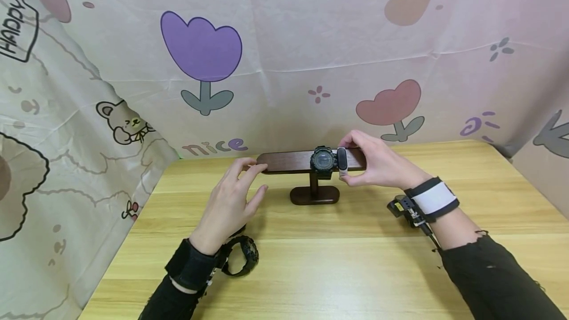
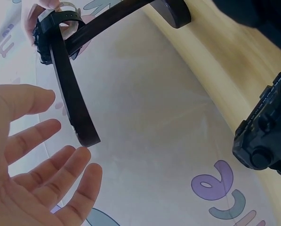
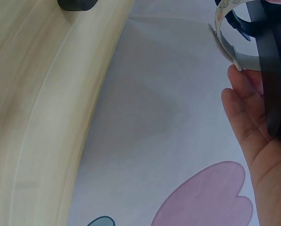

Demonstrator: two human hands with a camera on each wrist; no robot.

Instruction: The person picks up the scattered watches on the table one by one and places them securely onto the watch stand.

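Note:
A dark wooden watch stand has a flat crossbar on a short post and an oval base. Strapped round its bar, right of the middle, is a chunky dark digital watch. Just right of that watch sits a fitness band with a black face and a pale patterned strap, looped round the bar. My right hand pinches the fitness band between thumb and fingers. At the bar's left end my left hand is spread, with fingertips right by the end.
A second black watch stands on its side on the wooden table, beside my left wrist. Behind the stand hangs a printed cloth, close to the table's back edge; it also covers the left side.

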